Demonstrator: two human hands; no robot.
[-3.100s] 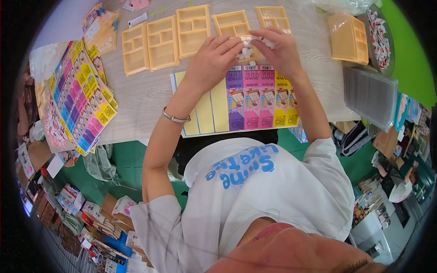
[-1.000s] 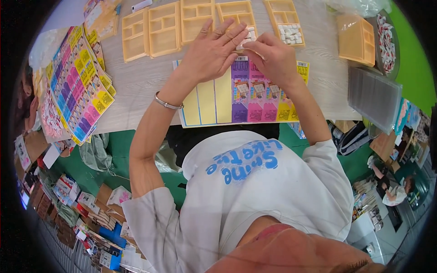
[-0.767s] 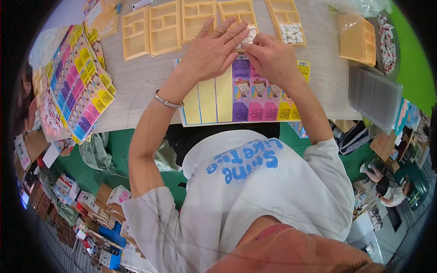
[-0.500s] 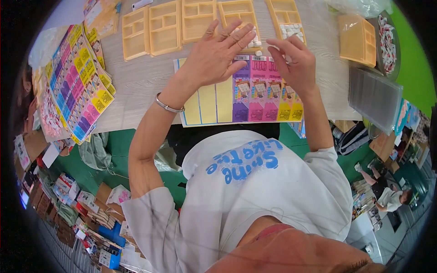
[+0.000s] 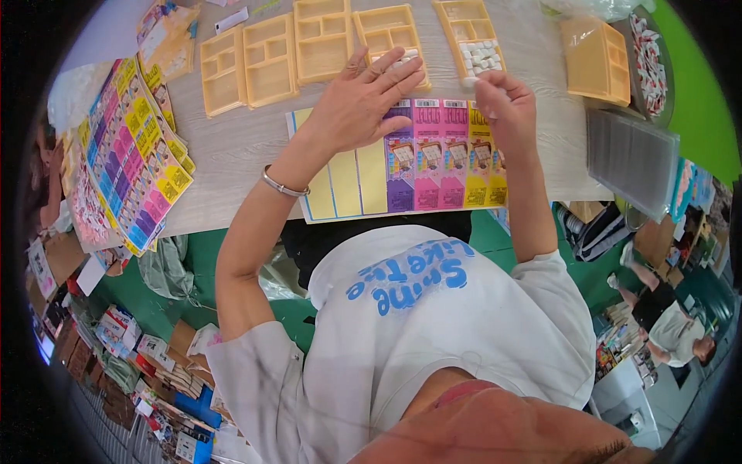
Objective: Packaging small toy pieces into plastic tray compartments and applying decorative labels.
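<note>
Pellets [image 5: 481, 56], white, stubby, in near compartment of cream plastic divided tray [image 5: 461, 9]; right hand [image 5: 508, 108] beside, fingers curled, pinch on pellet uncertain; left hand [image 5: 355, 104] spread over neighbouring cream plastic tray [image 5: 386, 17], likely steadying contents

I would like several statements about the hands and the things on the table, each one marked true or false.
1. The dark round container holds red-and-white packets. True.
2. The right hand is inside that container. False: the right hand is at the near edge of a tray with white pieces.
3. A bracelet is on the left wrist. True.
4. The left hand is a tight fist. False: the left hand is spread, partly covering another tray.
5. The printed sheet lies flat on the table. True.
</note>
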